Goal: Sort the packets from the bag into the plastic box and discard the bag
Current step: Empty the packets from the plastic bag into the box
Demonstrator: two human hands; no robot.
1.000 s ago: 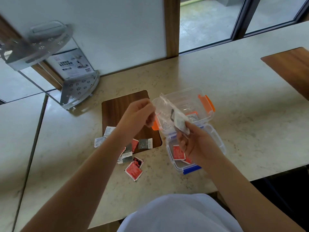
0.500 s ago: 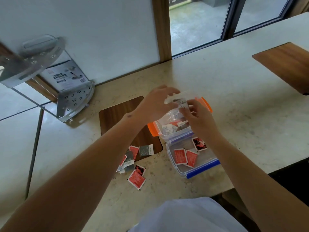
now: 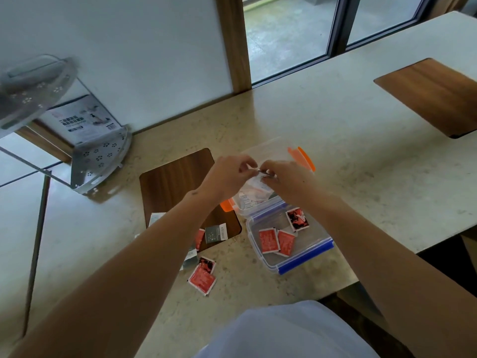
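The clear plastic bag (image 3: 254,182) was pinched at its mouth by the fingers of both the left hand (image 3: 227,174) and right hand (image 3: 289,177) above the orange-latched plastic box (image 3: 300,157), where it was best held directly over the opening so packets dropped inside.

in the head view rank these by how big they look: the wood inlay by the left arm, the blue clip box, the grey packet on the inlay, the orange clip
1. wood inlay, partly hidden by the left arm
2. blue clip box
3 and 4. grey packet and orange clip look much alike in this view; I would not rank them.
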